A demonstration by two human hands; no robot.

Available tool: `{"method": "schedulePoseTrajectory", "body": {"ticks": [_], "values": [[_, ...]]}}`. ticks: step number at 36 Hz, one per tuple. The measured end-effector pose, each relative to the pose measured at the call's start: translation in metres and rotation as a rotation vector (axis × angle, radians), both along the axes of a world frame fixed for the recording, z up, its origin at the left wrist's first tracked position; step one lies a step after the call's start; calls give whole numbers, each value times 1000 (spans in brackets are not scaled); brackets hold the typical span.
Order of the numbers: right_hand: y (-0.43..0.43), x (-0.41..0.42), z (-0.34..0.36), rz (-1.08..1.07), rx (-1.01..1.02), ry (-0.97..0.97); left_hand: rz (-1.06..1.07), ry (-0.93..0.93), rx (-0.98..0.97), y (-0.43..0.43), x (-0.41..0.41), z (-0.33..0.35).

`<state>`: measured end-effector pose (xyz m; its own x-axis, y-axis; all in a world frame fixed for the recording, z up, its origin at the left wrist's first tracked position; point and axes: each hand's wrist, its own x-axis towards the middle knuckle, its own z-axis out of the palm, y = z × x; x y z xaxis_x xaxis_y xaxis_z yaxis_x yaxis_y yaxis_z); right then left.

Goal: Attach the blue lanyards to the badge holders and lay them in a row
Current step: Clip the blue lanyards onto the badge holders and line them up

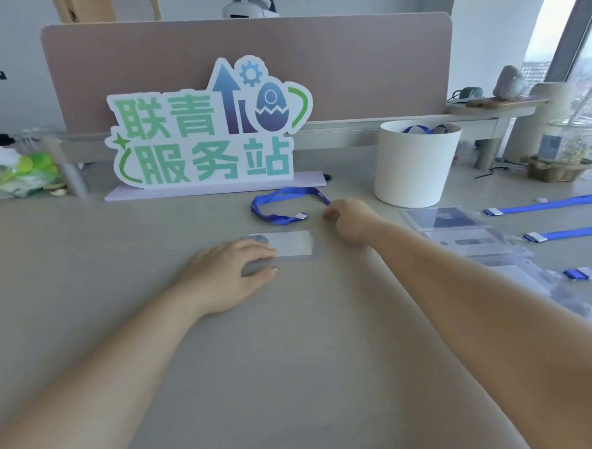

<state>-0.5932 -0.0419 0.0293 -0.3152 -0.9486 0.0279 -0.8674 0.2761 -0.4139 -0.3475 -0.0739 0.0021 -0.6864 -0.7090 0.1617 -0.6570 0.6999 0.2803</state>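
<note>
In front of the sign (207,132), on the grey worktop (296,378):

- One clear badge holder (295,243), lying flat with its long side across, just short of the sign's base and below its right end
- Left hand (235,272): palm down on the holder's left end, fingers (251,254) straight and close together, pressing it to the worktop; thumb lay along the near edge
- One loose lanyard (276,204), blue, between the badge holder and the sign's base, in an open loop; its white-tipped end (301,216) lay on the worktop, apart from the holder and not attached
- Right hand (351,219): off the right end of the sign's base, fingers curled into a fist and clamped on the other end of the loose lanyard, where the strap ran into the knuckles
- One white bucket (417,170), upright, right of the sign, with spare lanyards (416,129) showing blue over its rim
- Further right of the sign and nearer the camera: a row of badge holders (460,241), blurred, count unclear, with three laid-out lanyards (554,204) meeting their right ends and running off the frame
- Behind the sign: a pinkish partition panel (347,56)
- Left of the sign: a clear bag (28,173) of green items, blurred
</note>
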Motion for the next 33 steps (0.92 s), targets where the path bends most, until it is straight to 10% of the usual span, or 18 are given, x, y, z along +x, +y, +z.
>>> {"method": "schedulePoseTrajectory", "body": {"ticks": [10,16,33], "values": [[-8,47,-15,70,-7,240,232,100,-62,5,57,6],[0,67,-15,82,-123,-64,447,57,-119,9,65,8],[28,85,-15,-150,-184,23,275,2,-56,12,71,6]]}}
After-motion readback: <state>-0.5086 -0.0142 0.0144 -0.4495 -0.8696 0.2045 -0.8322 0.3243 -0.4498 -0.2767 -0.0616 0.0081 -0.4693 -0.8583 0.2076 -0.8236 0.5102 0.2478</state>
